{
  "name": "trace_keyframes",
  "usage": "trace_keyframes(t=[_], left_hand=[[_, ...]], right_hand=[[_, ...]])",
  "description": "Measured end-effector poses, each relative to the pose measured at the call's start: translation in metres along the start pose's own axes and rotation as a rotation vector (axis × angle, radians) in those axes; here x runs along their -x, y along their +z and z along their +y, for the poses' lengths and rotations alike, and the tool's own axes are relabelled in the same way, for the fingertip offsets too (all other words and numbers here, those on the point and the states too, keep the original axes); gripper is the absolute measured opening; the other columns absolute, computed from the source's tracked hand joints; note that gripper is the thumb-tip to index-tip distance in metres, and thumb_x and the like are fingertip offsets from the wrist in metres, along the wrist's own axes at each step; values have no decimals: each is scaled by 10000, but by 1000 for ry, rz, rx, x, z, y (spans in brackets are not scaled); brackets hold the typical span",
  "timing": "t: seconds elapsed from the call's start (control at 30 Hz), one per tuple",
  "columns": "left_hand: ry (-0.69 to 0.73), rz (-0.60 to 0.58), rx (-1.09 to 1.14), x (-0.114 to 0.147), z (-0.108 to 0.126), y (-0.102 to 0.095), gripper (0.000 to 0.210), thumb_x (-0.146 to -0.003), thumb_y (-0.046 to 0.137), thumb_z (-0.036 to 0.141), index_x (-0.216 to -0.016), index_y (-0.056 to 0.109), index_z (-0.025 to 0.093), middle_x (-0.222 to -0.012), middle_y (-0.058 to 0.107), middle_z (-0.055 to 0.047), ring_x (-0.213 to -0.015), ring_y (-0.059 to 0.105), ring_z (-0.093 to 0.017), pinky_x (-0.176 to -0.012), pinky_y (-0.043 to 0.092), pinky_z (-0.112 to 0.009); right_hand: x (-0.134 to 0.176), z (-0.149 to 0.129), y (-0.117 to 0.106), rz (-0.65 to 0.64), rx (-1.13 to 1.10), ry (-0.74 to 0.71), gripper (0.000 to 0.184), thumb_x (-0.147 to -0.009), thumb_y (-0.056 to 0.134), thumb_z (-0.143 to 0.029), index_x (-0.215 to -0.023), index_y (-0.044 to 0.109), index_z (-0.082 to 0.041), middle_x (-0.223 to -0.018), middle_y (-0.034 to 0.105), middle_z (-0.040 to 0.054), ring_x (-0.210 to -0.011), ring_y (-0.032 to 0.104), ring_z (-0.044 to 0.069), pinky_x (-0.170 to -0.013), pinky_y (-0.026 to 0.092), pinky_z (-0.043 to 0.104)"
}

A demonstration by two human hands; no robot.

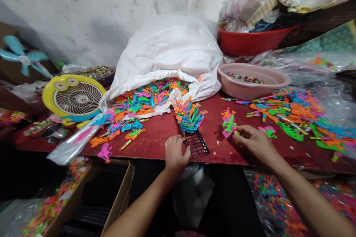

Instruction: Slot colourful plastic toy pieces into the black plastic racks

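Observation:
My left hand (pixel 175 154) rests on the near end of a black plastic grid rack (pixel 196 143) at the front edge of the red table (pixel 155 137); its fingers curl onto the grid. Colourful flat plastic toy pieces (pixel 188 113) stand packed in the rack's far end. My right hand (pixel 253 141) lies to the right, fingertips pinching a green and pink toy piece (pixel 229 123) on the table. A white sack (pixel 169 50) spills many such pieces behind the rack.
A pink basin (pixel 251 83) of small sticks and a red basin (pixel 250 40) stand at the back right. More toy pieces (pixel 294 113) lie heaped to the right. A yellow fan (pixel 72 98) stands left. An open cardboard box (pixel 116 192) sits below the table.

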State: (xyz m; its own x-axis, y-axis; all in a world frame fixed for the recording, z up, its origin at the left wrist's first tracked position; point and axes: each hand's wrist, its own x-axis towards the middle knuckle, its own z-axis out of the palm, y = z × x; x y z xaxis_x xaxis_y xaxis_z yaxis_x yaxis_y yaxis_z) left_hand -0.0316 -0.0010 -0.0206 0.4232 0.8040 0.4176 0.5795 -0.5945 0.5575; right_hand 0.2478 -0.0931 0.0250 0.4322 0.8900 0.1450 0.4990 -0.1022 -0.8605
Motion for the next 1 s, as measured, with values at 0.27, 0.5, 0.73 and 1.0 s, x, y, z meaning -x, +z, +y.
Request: trace_keyframes(t=[0.27, 0.5, 0.73, 1.0], left_hand=[[3, -110, -10, -11, -16, -12, 272, -778, 620, 180, -1045, 626, 231, -1177, 651, -51, -1124, 556, -240, -983, 373, -435], [54, -229, 9, -45, -50, -35, 336, -732, 530, 95, -1007, 648, 248, -1128, 693, -21, -1098, 586, -220, -994, 379, -436], [-54, -77, -93, -35, -30, -25, 301, -780, 549, 119, -1058, 629, 199, -1104, 678, -88, -1083, 591, -272, -972, 421, -484], [18, -96, -164, -8, -6, 1, 593, -828, 671, 405, -1337, 510, 147, -1440, 473, -203, -1350, 418, -362, -1143, 254, -620]], right_hand=[[10, -22, 73, -91, -334, 78, 426, -692, 724, -586, -805, 618, -189, -663, 628, 19, -582, 551, 147, -561, 450, 270], [15, -25, 104, 21, -292, 14, 370, -770, 686, -534, -715, 493, -222, -555, 494, -49, -487, 436, 110, -474, 327, 235], [13, -26, 112, 167, -274, 15, 297, -791, 645, -502, -814, 570, -215, -585, 447, -58, -520, 406, 112, -492, 326, 233], [11, -20, 110, 212, -177, 18, 387, -817, 583, -601, -785, 562, -216, -566, 527, -36, -491, 421, 112, -469, 327, 229]])
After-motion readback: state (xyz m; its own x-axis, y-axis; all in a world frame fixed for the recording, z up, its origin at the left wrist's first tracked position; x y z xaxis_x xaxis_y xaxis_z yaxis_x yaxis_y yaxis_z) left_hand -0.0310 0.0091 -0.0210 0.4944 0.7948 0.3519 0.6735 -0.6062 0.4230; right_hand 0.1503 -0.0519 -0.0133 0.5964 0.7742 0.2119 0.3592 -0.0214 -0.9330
